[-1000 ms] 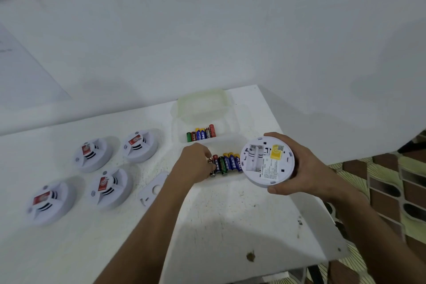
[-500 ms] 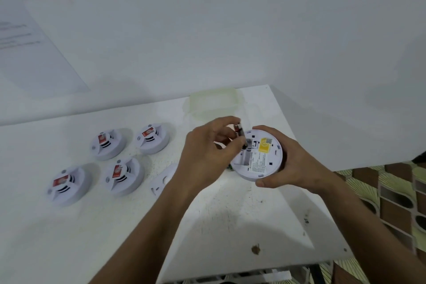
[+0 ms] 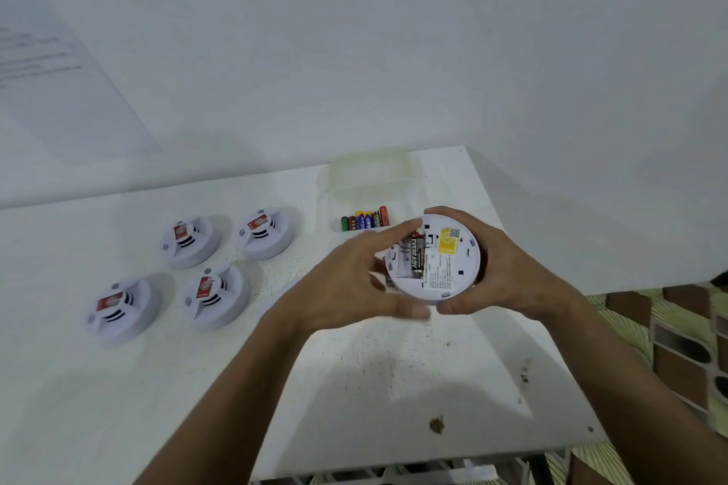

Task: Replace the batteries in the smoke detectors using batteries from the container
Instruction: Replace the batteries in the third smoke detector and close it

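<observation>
My right hand grips a white round smoke detector by its right rim, back side up, above the table. A black battery lies in its open compartment, beside a yellow label. My left hand is at the detector's left rim with fingers apart, the index fingertip near the battery's top end and the thumb under the lower rim. I see nothing held in it. A row of coloured batteries lies in the clear container just behind the detector.
Four white smoke detectors with red labels sit face up in two rows at the left. A translucent lid lies by the wall. A white cover plate peeks out beside my left wrist. The table's edge runs close on the right.
My left hand took a battery from the container, brought it to the detector and set it in the compartment. The fingers have now spread along the rim.
</observation>
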